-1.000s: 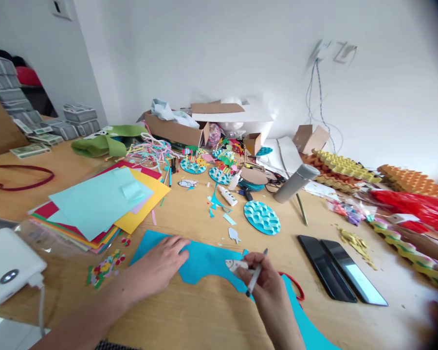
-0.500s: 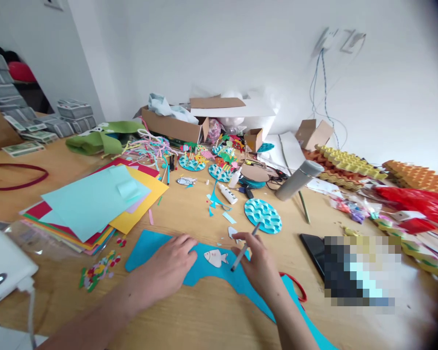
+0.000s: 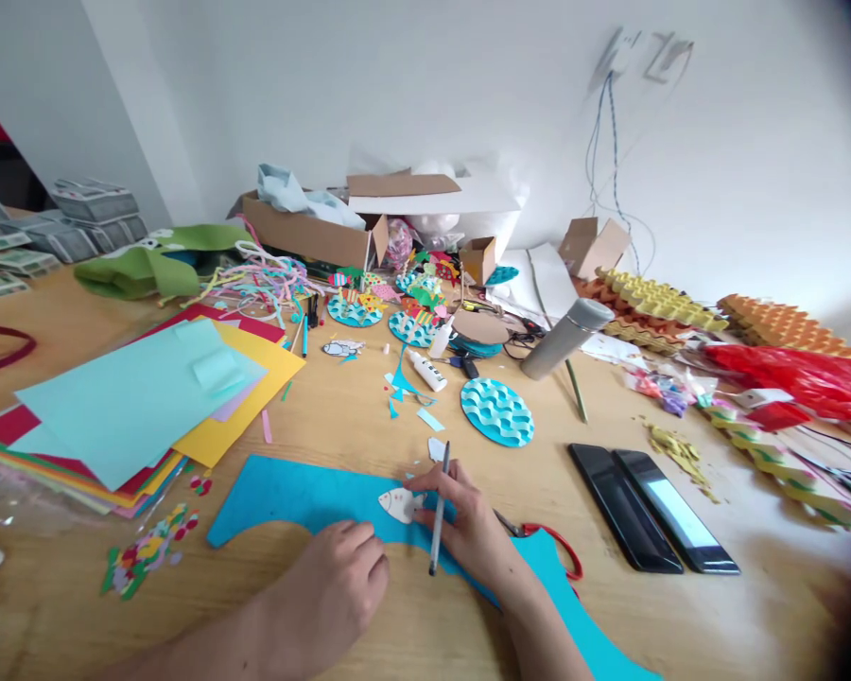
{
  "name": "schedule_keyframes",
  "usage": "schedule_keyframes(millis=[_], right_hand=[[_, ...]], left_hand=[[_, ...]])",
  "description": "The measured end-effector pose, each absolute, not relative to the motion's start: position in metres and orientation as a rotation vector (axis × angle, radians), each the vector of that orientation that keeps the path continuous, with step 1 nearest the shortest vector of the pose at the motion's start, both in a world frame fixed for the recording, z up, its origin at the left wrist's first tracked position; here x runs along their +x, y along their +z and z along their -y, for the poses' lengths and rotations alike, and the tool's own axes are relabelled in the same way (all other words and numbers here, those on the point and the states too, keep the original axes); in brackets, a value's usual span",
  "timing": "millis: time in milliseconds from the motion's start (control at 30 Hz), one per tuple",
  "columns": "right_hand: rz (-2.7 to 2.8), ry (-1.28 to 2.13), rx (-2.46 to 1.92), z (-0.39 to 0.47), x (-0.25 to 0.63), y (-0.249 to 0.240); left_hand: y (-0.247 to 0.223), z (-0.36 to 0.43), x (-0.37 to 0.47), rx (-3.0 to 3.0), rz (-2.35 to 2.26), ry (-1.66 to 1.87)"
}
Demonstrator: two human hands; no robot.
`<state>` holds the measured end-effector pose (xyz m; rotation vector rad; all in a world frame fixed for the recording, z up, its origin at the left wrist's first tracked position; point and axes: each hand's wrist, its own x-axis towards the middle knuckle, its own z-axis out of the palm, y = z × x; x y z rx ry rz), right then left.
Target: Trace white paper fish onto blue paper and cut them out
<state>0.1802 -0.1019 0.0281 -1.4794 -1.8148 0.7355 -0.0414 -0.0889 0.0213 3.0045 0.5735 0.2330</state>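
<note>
A white paper fish (image 3: 397, 504) with a drawn outline lies on a blue sheet (image 3: 284, 487) with scalloped cut edges. My right hand (image 3: 468, 520) is closed, with a grey pen (image 3: 438, 530) held across its fingers, tip down. Its thumb and forefinger are at the fish's tail and partly cover it; whether they pinch the paper I cannot tell. My left hand (image 3: 347, 582) rests at the sheet's lower edge with its fingers curled in and nothing visible in them. Red-handled scissors (image 3: 571, 549) lie by my right wrist, partly under the blue sheet.
Coloured paper (image 3: 128, 397) is stacked at left, beside paper scraps (image 3: 152, 549). A wavy blue disc (image 3: 497, 412), a glue bottle (image 3: 426, 370) and a grey flask (image 3: 565, 339) stand or lie beyond my hands. Two phones (image 3: 628, 511) lie at right. Cardboard boxes (image 3: 304, 227) line the wall.
My left hand has drawn back toward me and curled, off the middle of the blue sheet. My right hand has moved left to the fish's tail, the pen turned more upright. The view has shifted right.
</note>
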Motion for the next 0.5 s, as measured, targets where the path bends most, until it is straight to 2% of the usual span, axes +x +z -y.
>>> schedule_keyframes(millis=[233,500], right_hand=[[1.915,0.562,-1.546,0.098,0.172,0.018],[1.916,0.587,-1.531,0.101,0.167,0.019]], left_hand=[[0.018,0.093,-0.039,2.935,-0.64,0.191],[0.019,0.093,-0.04,2.891,-0.645,0.174]])
